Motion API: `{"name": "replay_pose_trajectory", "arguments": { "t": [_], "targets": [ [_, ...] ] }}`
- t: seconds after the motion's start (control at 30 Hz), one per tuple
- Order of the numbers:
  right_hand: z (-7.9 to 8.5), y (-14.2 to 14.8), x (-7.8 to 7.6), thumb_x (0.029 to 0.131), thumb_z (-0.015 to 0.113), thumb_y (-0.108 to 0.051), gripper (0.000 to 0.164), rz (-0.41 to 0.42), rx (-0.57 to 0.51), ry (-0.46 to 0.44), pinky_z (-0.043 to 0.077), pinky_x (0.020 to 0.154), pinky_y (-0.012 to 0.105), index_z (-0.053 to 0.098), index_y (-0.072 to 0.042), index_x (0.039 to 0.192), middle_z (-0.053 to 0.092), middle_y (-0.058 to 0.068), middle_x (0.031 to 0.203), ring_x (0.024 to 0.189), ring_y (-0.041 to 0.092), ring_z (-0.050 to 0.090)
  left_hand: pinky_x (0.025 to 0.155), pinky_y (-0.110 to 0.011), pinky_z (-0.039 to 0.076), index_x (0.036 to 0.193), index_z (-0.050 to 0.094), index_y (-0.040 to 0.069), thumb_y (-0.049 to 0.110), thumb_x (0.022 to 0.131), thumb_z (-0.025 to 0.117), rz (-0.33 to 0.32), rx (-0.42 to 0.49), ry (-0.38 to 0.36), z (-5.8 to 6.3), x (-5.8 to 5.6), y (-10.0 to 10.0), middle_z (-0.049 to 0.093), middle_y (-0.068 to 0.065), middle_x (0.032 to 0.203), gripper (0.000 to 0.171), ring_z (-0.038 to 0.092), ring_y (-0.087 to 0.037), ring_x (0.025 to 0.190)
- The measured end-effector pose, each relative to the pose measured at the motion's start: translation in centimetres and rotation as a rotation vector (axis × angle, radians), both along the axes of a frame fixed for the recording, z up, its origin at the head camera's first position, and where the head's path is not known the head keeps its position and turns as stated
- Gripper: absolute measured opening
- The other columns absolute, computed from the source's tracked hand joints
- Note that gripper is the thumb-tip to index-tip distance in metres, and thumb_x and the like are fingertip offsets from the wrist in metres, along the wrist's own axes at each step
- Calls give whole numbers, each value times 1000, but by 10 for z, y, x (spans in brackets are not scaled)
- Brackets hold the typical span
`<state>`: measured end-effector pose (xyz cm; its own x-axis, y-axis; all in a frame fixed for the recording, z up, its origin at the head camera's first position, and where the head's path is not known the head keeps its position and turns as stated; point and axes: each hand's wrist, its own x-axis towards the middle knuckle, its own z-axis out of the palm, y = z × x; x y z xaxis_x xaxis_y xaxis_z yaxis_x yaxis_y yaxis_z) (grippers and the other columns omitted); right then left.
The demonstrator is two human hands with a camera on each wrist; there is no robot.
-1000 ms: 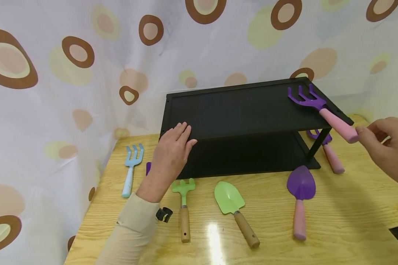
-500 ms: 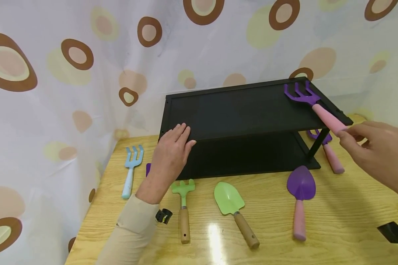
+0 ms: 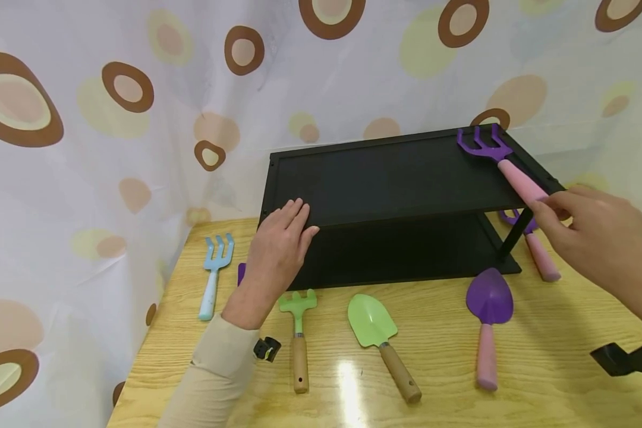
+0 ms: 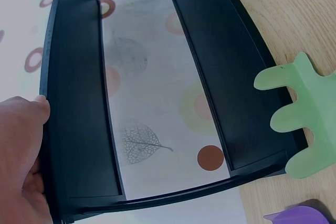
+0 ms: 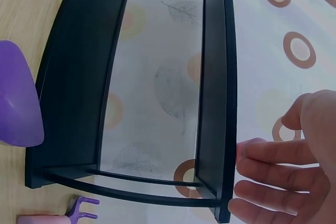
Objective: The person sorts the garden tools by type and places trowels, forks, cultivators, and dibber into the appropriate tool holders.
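Observation:
My right hand [image 3: 601, 229] is at the pink handle end of a purple garden hand rake [image 3: 516, 172], thumb and fingers pinching it. The rake's tines lie over the back right corner of the black two-tier shelf [image 3: 374, 178]. In the right wrist view the fingers of my right hand [image 5: 283, 169] reach to the shelf's edge; most of the rake is hidden behind it. My left hand [image 3: 278, 246] rests, fingers straight, on the front left edge of the top board. In the left wrist view, the thumb of my left hand [image 4: 23, 145] lies along that edge.
On the wooden table [image 3: 438, 368] in front lie a green hand rake [image 3: 299, 339], a green trowel [image 3: 377, 333] and a purple trowel [image 3: 489, 309]. A blue hand rake [image 3: 214, 276] lies left, another purple rake [image 3: 540, 255] right. A patterned curtain [image 3: 326, 77] hangs behind.
My right hand has moved left, carrying the purple hand rake farther in over the shelf's top right corner. My left hand stays in place on the front left edge.

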<state>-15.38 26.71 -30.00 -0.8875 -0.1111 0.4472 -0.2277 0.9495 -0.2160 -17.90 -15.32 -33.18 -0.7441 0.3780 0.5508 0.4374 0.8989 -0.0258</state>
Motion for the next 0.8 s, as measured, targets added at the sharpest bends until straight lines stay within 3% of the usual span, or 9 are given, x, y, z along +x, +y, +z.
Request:
{"name": "replay_pose_trajectory", "arguments": {
  "t": [0.27,0.57,0.8],
  "targets": [
    [-1,-3,-9,98,54,-18,30,4,-14,-20,37,53,33,70,8,99,65,23,87,70,33,56,115,-38,41,139,57,5,34,103,53,7,-5,2,-1,0,0,58,-12,143,47,54,-24,135],
    [-6,-2,-15,101,50,-24,35,14,-84,-93,40,62,39,67,4,110,67,22,93,82,35,58,115,-39,40,140,56,6,35,102,54,7,7,-2,-2,0,0,57,-12,143,48,53,-24,135],
    [-12,8,-8,100,50,-20,31,-8,-97,-78,39,59,36,67,5,96,64,21,85,77,35,55,115,-39,40,140,57,6,34,102,53,9,9,-1,-1,0,1,57,-12,143,47,53,-25,135]
  ]
}}
